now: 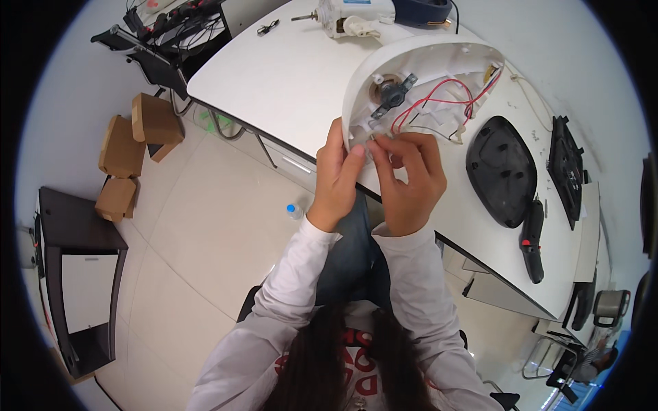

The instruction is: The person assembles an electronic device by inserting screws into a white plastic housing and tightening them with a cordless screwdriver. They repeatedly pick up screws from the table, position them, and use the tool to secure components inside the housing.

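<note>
Head view, white shell: a hollow white plastic shell [401, 58] is held tilted above the near edge of the table [274, 68], its inside turned toward the wearer.
Left hand: the near-left wall is clamped by the left hand [334, 181], thumb inside, fingers outside.
Right hand: thumb and forefinger of the right hand [415, 181] are drawn toward each other at the near inner side; whether something small is pinched there cannot be told.
Shell handling: judged light for its size, stiff and rather smooth, so a slip at the curved rim is possible.
Best hold: the thick outer wall is to be preferred, on left and right.
Fragile parts: the red wires [449, 80] and the dark bracketed part [393, 94] are best left unpulled; joints could be strained.
Hidden: the shell's outer face is turned away, and the left fingers are partly covered by the wall.
Cut off: the white machine [349, 17] at the far side is cropped by the frame.
Hard to read: the ends of the wires are too small to be followed.
</note>
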### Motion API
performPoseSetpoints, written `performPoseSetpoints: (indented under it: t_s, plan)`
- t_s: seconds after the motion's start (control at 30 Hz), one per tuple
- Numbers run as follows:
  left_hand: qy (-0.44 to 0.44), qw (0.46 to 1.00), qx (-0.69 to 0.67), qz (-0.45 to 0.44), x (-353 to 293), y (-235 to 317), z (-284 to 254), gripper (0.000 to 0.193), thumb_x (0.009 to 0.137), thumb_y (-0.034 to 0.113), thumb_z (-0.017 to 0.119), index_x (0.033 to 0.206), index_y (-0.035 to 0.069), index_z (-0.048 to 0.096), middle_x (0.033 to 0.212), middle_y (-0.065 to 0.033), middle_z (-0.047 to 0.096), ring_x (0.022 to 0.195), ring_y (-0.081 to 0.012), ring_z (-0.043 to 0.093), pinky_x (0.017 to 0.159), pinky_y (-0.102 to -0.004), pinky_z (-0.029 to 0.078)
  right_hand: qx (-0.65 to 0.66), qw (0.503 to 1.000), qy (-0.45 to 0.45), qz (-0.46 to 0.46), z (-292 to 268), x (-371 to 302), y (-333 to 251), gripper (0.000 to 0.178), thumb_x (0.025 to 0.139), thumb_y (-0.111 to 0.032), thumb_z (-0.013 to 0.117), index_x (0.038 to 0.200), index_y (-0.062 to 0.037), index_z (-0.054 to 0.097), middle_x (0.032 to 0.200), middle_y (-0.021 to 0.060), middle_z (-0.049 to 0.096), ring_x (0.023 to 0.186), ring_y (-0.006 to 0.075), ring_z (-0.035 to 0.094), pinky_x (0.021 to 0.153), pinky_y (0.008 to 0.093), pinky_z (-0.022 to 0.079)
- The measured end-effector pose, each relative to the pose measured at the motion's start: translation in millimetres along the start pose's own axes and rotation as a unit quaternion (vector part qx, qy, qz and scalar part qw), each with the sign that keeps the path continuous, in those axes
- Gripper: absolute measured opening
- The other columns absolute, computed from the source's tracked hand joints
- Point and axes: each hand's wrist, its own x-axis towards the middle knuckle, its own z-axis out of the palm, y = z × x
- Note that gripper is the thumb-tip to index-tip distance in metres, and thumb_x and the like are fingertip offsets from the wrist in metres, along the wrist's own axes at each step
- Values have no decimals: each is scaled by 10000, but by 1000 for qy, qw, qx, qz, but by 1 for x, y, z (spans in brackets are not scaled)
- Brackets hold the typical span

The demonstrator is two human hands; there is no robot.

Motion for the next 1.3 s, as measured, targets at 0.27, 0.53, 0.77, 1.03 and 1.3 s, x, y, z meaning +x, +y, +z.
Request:
performPoseSetpoints:
  t_s: [0.27, 0.53, 0.77, 1.03, 1.3]
  plan:
    - [-34, 999, -14, -23, -2, 0, 0, 519, 876, 317, 447, 1257, -26, 368, 1143, -102, 499, 1049, -166, 457, 904, -278, 346, 18, 999, -16, 36, -7, 8, -5, 155, 668, -47, 708, 810, -70, 648, 809, 27, 531, 628, 145, 560, 501, 245, 461]
    - [9, 1000, -22, 17, -1, -1, 6, 351, 857, 122, 475, 1165, -34, 415, 950, -89, 565, 870, -122, 505, 778, -249, 404, 85, 996, 16, -11, -3, 2, 8, 194, 670, 8, 677, 843, -81, 671, 827, 31, 549, 654, 151, 575, 521, 241, 467]
    - [15, 1000, -14, -2, -2, -3, 8, 318, 850, 88, 537, 1131, -23, 438, 949, -68, 571, 858, -101, 516, 755, -232, 417, 81, 996, -13, -17, -9, -5, 12, 296, 675, 54, 641, 935, -86, 661, 857, 34, 565, 705, 164, 588, 529, 243, 468]
    - [35, 998, 39, -18, -2, -5, 12, 412, 862, 116, 541, 1221, -28, 399, 1125, -93, 509, 994, -141, 488, 861, -258, 378, 75, 995, -57, 24, -65, 1, 4, 369, 713, 92, 577, 1040, -73, 626, 917, 82, 569, 712, 182, 591, 547, 249, 474]
    - [57, 996, 72, 6, -4, -1, 11, 370, 891, 214, 522, 1168, -17, 441, 1090, -73, 516, 945, -125, 480, 838, -248, 375, -354, 909, -99, 197, -280, -39, 32, 665, 656, 61, 632, 1270, -41, 398, 1185, 164, 492, 1105, 335, 459, 943, 378, 351]
